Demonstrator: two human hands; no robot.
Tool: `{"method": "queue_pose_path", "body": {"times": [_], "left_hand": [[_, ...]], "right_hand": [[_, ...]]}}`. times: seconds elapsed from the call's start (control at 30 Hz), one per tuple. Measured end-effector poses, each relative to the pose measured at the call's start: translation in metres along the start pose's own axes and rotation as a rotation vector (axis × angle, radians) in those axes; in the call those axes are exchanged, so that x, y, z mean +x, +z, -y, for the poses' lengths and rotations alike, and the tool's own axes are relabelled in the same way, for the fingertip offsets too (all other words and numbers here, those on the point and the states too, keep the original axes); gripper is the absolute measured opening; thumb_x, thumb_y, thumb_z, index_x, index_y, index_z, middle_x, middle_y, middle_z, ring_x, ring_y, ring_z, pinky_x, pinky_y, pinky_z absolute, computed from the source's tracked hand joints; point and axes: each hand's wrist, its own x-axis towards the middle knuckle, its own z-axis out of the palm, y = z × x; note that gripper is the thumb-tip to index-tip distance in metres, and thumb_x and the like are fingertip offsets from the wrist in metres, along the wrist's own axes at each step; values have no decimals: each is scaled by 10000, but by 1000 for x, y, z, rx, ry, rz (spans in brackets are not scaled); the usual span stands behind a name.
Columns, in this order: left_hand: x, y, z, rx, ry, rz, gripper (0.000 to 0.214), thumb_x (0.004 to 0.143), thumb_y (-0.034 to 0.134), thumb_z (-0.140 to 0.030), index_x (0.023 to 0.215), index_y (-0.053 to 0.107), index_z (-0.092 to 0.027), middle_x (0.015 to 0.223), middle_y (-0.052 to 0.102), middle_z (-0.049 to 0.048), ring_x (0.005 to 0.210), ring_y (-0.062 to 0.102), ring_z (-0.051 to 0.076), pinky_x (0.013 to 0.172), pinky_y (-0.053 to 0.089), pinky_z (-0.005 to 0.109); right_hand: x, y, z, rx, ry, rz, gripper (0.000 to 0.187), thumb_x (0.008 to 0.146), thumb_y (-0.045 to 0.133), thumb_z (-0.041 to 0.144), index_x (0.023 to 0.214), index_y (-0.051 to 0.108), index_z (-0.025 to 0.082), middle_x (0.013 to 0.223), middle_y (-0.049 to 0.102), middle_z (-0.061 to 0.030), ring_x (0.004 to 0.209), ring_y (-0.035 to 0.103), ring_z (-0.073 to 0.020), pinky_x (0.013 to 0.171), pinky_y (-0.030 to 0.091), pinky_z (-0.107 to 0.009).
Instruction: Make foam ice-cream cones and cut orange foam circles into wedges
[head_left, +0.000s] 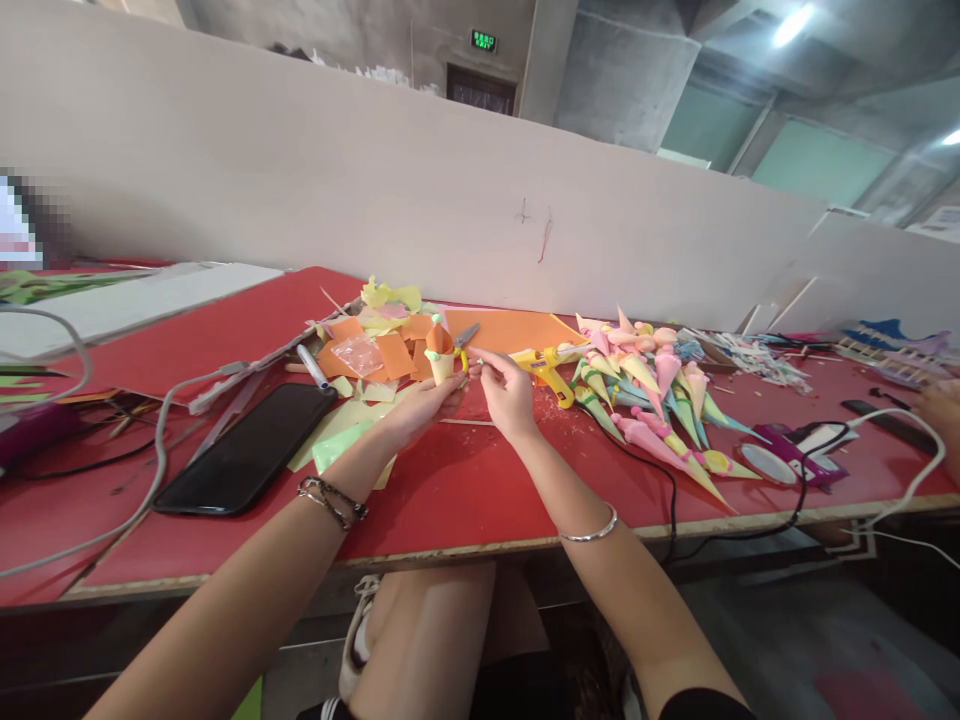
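Centre-frame, your left hand grips the cream cup, your right hand seemingly pinches a small piece; overgripping could crumple the cup.

– Look at the left wrist, dark banded bracelets there!
– And a slim silver bangle rings the right forearm, black sleeve above!
– White stripes on black clothing, down low!
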Motion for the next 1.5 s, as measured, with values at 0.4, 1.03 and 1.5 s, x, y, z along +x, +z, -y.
{"method": "queue_pose_path", "body": {"times": [0.4,1.03,1.5], "left_hand": [[-1,1,-1,5,-35,17,262,772,594,-397,725,485,-163,540,240,-80,454,183,46,430,147,223],[-2,3,-5,-21,-30,14,261,782,593,-364,666,453,-176,531,241,-75,448,177,49,422,135,236],[-1,0,-1,-4,-39,5,265,760,618,-398,704,496,-170,537,246,-77,448,184,41,417,154,214]], "right_hand": [[0,0,0,53,8,1,215,806,488,282,868,677,198,784,658,-33,669,613,-134,673,526,-266],[-2,-2,8,-100,-68,-56,311,875,398,328,772,657,189,580,537,17,536,488,-105,543,416,-224],[-1,-1,4,-43,-38,-87,264,854,423,308,863,655,183,726,646,-29,652,592,-135,652,486,-259]]}}
